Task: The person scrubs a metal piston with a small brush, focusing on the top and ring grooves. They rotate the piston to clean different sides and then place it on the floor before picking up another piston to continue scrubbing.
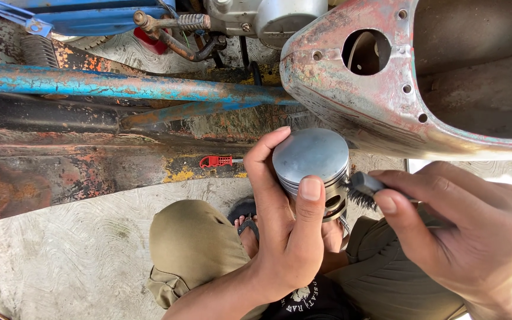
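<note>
The left hand (288,237) closes its grip around a grey metal piston (314,166), held above the person's knees, while the right hand (469,231) pinches a small black brush (362,189) whose bristles touch the piston's side.

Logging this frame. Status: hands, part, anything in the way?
Left hand grips piston, crown up. Right hand holds brush, bristles at piston's side. Nothing between them; rusty body shell just above.

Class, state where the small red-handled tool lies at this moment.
In the head view, the small red-handled tool lies on the rusty yellow-flecked metal strip, left of the left hand holding the grey metal piston.
</note>
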